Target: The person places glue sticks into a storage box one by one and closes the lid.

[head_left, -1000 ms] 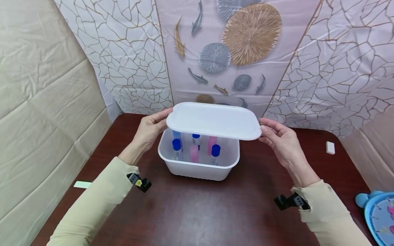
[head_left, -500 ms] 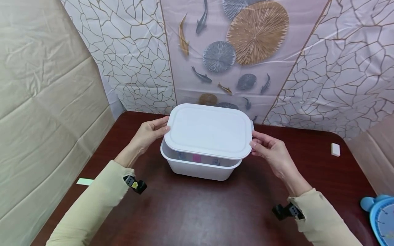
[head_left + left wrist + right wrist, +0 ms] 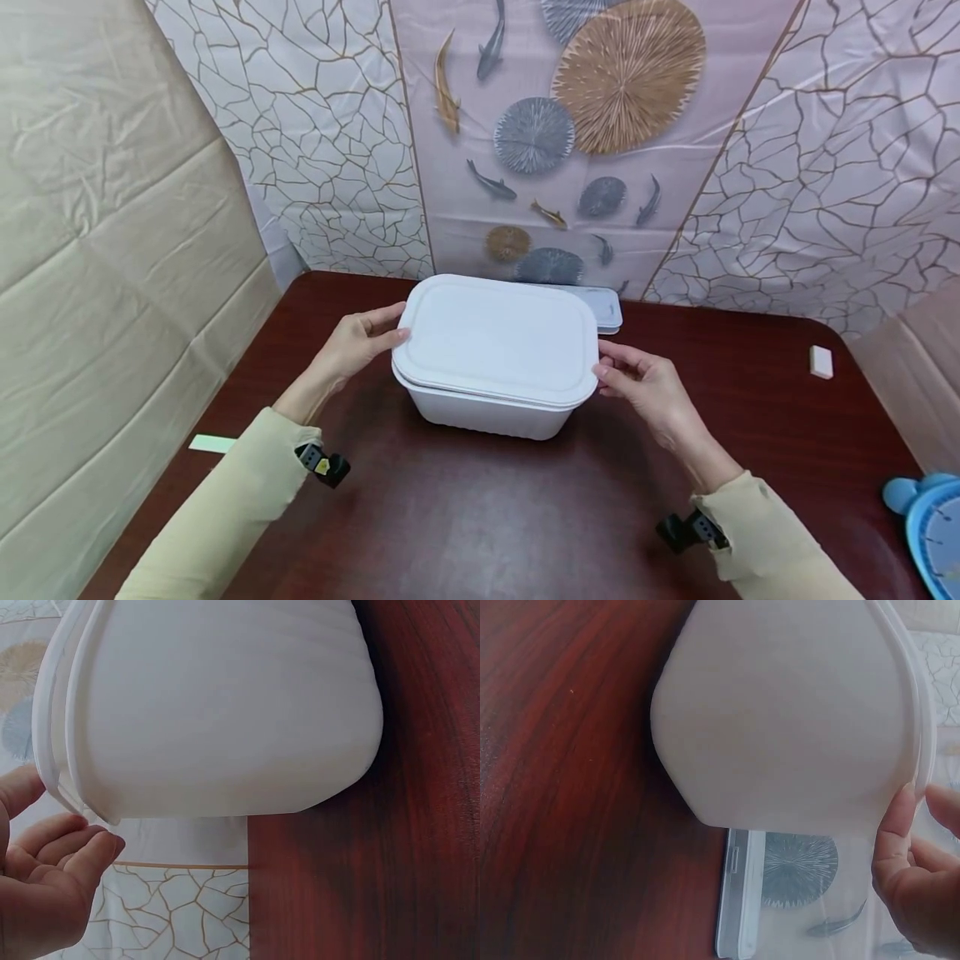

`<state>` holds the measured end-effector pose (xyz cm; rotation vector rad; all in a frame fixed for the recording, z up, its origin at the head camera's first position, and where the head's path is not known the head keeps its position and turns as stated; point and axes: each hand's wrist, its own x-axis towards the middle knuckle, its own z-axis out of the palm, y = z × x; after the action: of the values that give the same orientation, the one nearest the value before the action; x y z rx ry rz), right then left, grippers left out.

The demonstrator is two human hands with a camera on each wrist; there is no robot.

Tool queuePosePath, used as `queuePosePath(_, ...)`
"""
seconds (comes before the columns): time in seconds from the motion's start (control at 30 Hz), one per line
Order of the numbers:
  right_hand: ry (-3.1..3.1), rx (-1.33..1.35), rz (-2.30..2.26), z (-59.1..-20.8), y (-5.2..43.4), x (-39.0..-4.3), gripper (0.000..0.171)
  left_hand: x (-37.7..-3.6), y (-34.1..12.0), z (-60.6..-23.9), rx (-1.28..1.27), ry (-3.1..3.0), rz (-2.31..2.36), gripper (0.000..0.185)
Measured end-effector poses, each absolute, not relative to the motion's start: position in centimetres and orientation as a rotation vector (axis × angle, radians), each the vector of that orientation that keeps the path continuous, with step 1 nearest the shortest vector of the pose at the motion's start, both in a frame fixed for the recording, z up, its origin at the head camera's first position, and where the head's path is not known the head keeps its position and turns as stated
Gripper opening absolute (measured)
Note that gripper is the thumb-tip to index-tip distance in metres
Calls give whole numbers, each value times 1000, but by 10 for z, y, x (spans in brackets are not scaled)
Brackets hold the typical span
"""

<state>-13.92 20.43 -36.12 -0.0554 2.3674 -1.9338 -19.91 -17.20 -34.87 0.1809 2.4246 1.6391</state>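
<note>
A white plastic lid point(image 3: 498, 337) lies on a white rectangular container point(image 3: 487, 412) in the middle of the dark red table point(image 3: 487, 517). My left hand point(image 3: 360, 342) holds the lid's left edge, thumb above and fingers below the rim. My right hand point(image 3: 637, 387) pinches its right edge. In the left wrist view my left hand point(image 3: 52, 877) curls just under the lid rim point(image 3: 46, 742) beside the container wall point(image 3: 225, 712). From the right wrist, my right hand point(image 3: 911, 877) has its thumb against the lid rim point(image 3: 922, 712). The container's contents are hidden.
A flat pale case point(image 3: 603, 304) lies right behind the container against the patterned backdrop. A small white block point(image 3: 821, 362) sits at the right. A blue clock point(image 3: 930, 525) is at the front right corner, a green paper strip point(image 3: 212, 443) at the left edge.
Both hands lowered the lid from above the open container onto its rim. The blue and pink capped tubes inside are now covered.
</note>
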Motion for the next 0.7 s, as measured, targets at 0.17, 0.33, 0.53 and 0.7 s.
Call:
queuePosePath(0.17, 2374, -48, -1923, -362, 203, -138, 49, -197, -174, -353, 168, 2410, 1640, 56)
queuePosePath(0.33, 2361, -42, -1936, -364, 201, -136, 49, -196, -176, -357, 166, 2395, 1646, 56)
queuePosePath(0.53, 2368, -54, -1941, -367, 199, -135, 49, -195, -179, -359, 138, 2378, 1644, 57)
queuePosePath(0.7, 2370, -61, -1952, -367, 198, -135, 47, -194, -179, -361, 128, 2353, 1655, 57)
